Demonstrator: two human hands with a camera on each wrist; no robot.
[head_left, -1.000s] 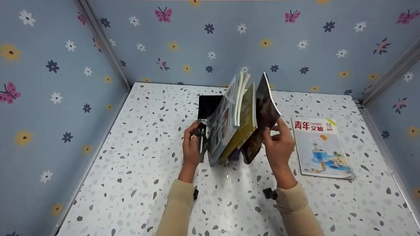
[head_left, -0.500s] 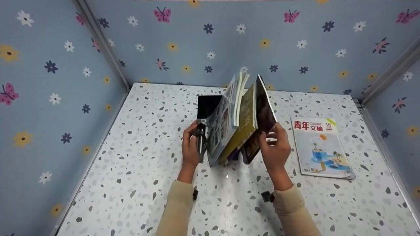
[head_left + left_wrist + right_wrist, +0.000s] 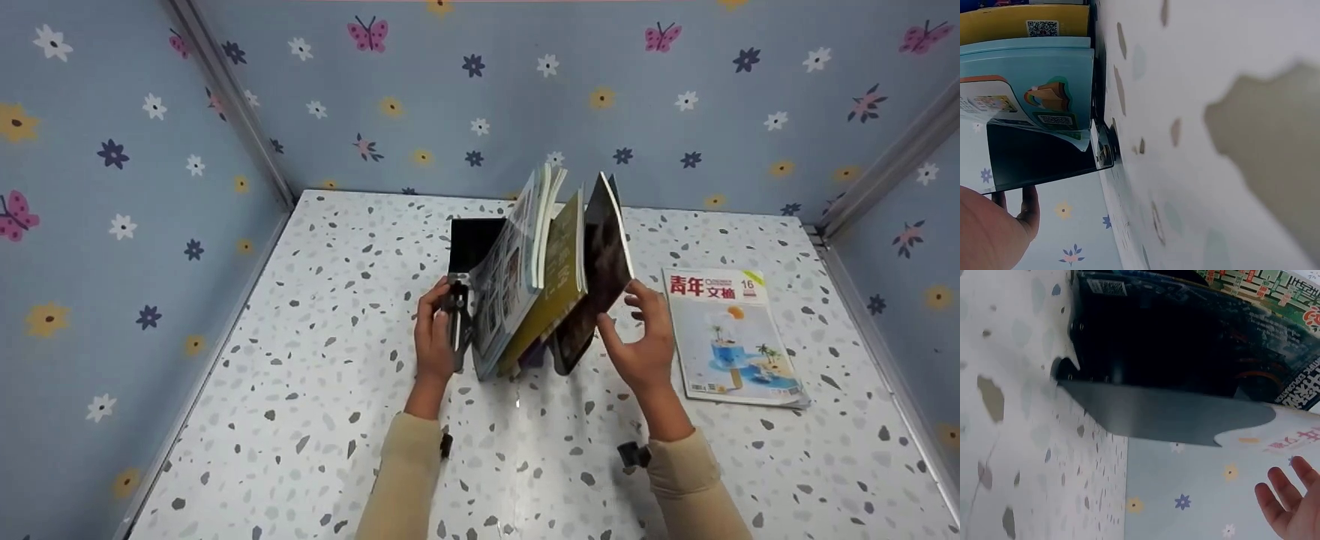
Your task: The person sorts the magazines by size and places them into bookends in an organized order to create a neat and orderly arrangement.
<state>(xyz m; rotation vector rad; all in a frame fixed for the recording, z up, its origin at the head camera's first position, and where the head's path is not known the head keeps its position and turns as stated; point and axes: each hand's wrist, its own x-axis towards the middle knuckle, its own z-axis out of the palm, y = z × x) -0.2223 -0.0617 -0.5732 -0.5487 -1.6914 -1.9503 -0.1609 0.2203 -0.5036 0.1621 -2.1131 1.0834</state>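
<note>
A black book rack (image 3: 472,244) stands mid-table with several magazines upright and leaning in it. My left hand (image 3: 435,341) grips the rack's left end plate (image 3: 1044,160), its fingers bent against the outer side. Leaning at the right end is a dark-covered magazine (image 3: 606,247). Beside it, my right hand (image 3: 641,337) has its fingers spread, holding nothing; in the right wrist view the fingers (image 3: 1282,489) are apart from the rack's right end plate (image 3: 1168,413). A yellow-olive magazine (image 3: 562,255) and a pale blue-edged one (image 3: 517,266) lean to the left of the dark one.
Another magazine (image 3: 731,337) with a red title and a beach picture lies flat at the right of the speckled white table (image 3: 330,405). Blue flowered panels (image 3: 510,82) wall the table at the back and both sides.
My right hand first held the dark magazine's lower corner and moved it left toward the others, then let go and drew back to the right. My left hand has stayed on the rack.
</note>
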